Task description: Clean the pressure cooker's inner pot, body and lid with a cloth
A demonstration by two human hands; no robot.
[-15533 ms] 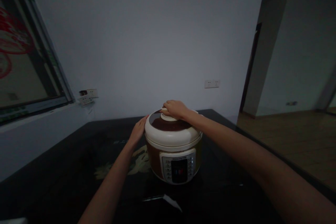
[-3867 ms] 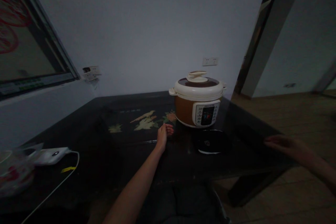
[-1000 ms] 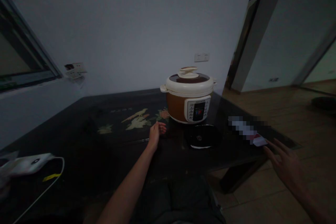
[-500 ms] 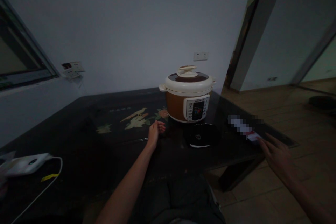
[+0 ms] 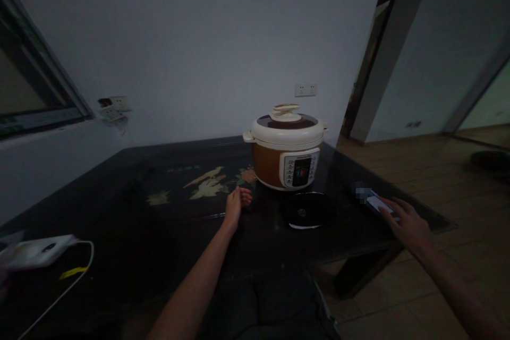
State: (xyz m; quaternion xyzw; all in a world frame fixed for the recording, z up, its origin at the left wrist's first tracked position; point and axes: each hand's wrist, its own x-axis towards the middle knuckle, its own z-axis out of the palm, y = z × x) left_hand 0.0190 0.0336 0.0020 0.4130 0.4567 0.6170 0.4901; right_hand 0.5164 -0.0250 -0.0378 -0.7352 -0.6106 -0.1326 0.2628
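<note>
Phone (image 5: 379, 204) lies on table (image 5: 255, 247), touched by open right hand (image 5: 410, 227); left hand (image 5: 236, 203), loosely open, rests near cooker (image 5: 270, 163).

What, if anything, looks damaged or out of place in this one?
The wall sockets by the window stand out: the lower one sits askew beneath the upper, which has a dark opening beside it. They look poorly mounted, perhaps damaged.

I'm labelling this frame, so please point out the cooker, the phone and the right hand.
Cooker (image 5: 286, 139), head view: cream lid rim.
Phone (image 5: 377, 203), head view: bright screen.
Right hand (image 5: 411, 227), head view: back of the hand.
</note>
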